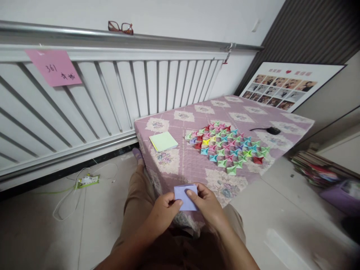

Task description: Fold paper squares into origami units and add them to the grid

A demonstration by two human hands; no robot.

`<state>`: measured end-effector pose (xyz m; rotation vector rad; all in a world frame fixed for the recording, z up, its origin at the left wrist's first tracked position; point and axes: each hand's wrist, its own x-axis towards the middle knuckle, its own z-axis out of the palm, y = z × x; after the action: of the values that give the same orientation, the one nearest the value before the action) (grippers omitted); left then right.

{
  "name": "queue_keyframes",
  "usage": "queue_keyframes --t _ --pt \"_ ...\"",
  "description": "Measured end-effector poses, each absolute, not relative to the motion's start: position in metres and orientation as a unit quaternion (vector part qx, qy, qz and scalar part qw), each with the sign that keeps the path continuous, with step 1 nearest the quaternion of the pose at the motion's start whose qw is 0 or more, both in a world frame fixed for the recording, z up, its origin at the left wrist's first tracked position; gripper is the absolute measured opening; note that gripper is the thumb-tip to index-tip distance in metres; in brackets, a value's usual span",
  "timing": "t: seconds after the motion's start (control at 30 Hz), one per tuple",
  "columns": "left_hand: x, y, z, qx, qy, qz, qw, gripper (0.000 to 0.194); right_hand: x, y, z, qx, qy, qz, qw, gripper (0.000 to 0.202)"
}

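A folded purple paper (185, 198) is held between my two hands above the near edge of the table. My left hand (166, 209) pinches its left side, thumb on the front. On its right side my right hand (207, 204) grips it, with the thumb pressed on the face and the fingers behind. A stack of light green square paper (163, 141) lies on the table's left part. To the right of the stack, many small folded paper pieces (224, 144) in green, pink, blue, red and yellow stand in rows.
The table (187, 131) has a purple floral cloth. A black object with a cord (273, 130) and a photo board (292, 86) are farther right. Glasses (120, 27) rest on the radiator pipe; a pink note (53, 67) hangs there. A power strip (89, 181) lies on the floor.
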<state>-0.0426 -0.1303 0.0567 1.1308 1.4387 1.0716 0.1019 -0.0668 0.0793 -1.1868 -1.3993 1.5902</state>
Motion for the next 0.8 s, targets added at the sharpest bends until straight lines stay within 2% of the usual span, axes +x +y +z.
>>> queue_keyframes --t 0.37,0.63,0.8 --pt "-0.045 -0.13 0.052 0.502 0.599 0.408 0.473 0.009 0.096 -0.058 0.077 -0.485 -0.612 0.507 0.365 0.034" --pt "-0.053 -0.126 0.053 0.51 0.593 0.398 0.48 0.01 0.09 -0.051 0.073 -0.479 -0.627 0.506 0.348 0.033" --pt "-0.06 -0.123 0.055 0.513 0.55 0.396 0.526 0.01 0.088 -0.049 0.071 -0.485 -0.624 0.506 0.345 0.032"
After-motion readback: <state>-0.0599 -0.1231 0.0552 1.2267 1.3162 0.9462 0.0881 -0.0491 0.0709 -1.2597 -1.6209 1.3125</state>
